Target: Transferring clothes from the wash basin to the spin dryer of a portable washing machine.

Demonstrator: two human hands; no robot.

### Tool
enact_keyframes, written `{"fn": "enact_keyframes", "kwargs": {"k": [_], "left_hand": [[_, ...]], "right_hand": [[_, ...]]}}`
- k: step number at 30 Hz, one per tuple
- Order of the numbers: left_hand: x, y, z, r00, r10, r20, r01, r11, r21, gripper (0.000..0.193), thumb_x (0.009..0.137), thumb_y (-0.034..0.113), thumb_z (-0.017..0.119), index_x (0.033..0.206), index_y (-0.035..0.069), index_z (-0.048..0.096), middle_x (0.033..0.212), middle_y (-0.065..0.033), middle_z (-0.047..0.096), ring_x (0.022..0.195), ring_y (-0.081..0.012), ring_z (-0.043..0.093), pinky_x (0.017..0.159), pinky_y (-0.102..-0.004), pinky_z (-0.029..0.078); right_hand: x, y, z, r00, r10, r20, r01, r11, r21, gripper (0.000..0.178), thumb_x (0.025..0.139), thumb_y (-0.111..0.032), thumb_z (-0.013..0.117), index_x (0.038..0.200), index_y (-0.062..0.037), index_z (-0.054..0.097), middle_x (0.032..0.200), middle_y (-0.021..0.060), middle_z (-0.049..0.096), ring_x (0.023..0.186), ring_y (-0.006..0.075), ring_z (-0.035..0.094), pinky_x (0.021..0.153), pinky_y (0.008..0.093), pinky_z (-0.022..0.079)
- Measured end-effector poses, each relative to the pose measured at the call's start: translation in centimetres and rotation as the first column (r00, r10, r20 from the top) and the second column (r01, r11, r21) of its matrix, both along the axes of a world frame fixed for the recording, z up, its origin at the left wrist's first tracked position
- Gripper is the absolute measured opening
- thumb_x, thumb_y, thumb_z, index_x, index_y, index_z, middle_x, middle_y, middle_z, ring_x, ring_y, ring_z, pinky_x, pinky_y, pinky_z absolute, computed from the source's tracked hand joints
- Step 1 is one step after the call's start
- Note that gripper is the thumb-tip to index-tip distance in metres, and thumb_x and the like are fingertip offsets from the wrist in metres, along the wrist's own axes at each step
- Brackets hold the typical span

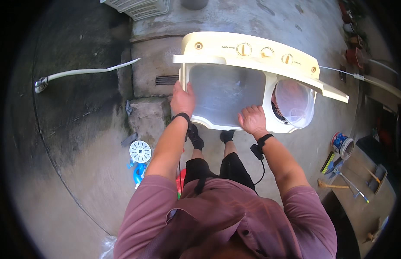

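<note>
In front of me stands a cream twin-tub washing machine (278,125) with its long lid (252,66) raised against the knobbed control panel (277,52). My left hand (183,100) is wrapped round the machine's left rim, thumb on the inner side. Fingers curled, my right hand (253,119) grips the front rim, near the divider between the tubs. The wide wash tub (226,93) looks grey inside; whether it holds water I cannot tell. Over the round spin tub on the right, a translucent round cover (295,101) stands tilted, with something reddish behind it.
A white hose (86,72) lies on the concrete at left, beyond a drain grate (167,80). Near my left arm sit a white slotted disc (140,151) and a blue hose (139,172). At right are a paint bucket (344,146), a hammer (334,186) and other tools.
</note>
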State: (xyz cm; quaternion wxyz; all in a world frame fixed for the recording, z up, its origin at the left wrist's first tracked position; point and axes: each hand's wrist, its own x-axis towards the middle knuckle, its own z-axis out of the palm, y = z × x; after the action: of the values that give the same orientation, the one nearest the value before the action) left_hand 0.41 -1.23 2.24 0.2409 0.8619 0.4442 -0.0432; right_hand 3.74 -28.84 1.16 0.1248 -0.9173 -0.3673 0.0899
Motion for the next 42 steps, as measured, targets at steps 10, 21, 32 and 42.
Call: {"fn": "enact_keyframes", "kwargs": {"k": [10,21,32,42], "left_hand": [[0.3,-0.4,0.3,0.999,0.030,-0.027,-0.029,0.999,0.031,0.050,0.091,0.048,0.051,0.120,0.007,0.050,0.108,-0.0203,0.063,0.089,-0.0407,0.064,0.076,-0.0489,0.051],[0.3,-0.4,0.8,0.996,0.084,-0.024,-0.085,0.995,-0.045,0.045,0.091,0.044,0.053,0.116,0.008,0.052,0.109,-0.0191,0.063,0.091,-0.0399,0.063,0.078,-0.0489,0.050],[0.2,-0.8,-0.1,0.997,0.069,0.045,-0.066,0.995,-0.069,0.045,0.089,0.044,0.054,0.115,0.006,0.051,0.106,-0.0200,0.062,0.092,-0.0390,0.063,0.078,-0.0486,0.051],[0.1,-0.5,0.4,0.998,0.060,-0.014,-0.061,0.997,-0.049,0.046,0.090,0.044,0.053,0.117,0.007,0.050,0.107,-0.0213,0.062,0.090,-0.0415,0.063,0.077,-0.0509,0.050]], "right_hand": [[0.2,-0.1,0.2,1.000,0.013,-0.002,-0.013,1.000,-0.015,0.021,0.077,-0.029,0.061,0.068,-0.0093,0.061,0.071,0.0061,0.060,0.075,0.0248,0.056,0.075,0.0382,0.042],[0.0,0.4,0.2,0.996,0.092,0.020,-0.090,0.994,-0.062,0.016,0.076,-0.025,0.060,0.071,-0.0101,0.061,0.074,0.0058,0.062,0.077,0.0258,0.057,0.073,0.0399,0.041],[-0.1,-0.3,-0.7,0.996,0.076,0.042,-0.072,0.993,-0.094,0.011,0.074,-0.022,0.059,0.072,-0.0105,0.061,0.076,0.0061,0.062,0.078,0.0263,0.057,0.072,0.0416,0.041],[0.2,0.4,0.3,0.996,0.090,0.012,-0.089,0.993,-0.078,0.012,0.075,-0.021,0.058,0.070,-0.0100,0.061,0.072,0.0062,0.060,0.076,0.0260,0.057,0.074,0.0409,0.041]]}}
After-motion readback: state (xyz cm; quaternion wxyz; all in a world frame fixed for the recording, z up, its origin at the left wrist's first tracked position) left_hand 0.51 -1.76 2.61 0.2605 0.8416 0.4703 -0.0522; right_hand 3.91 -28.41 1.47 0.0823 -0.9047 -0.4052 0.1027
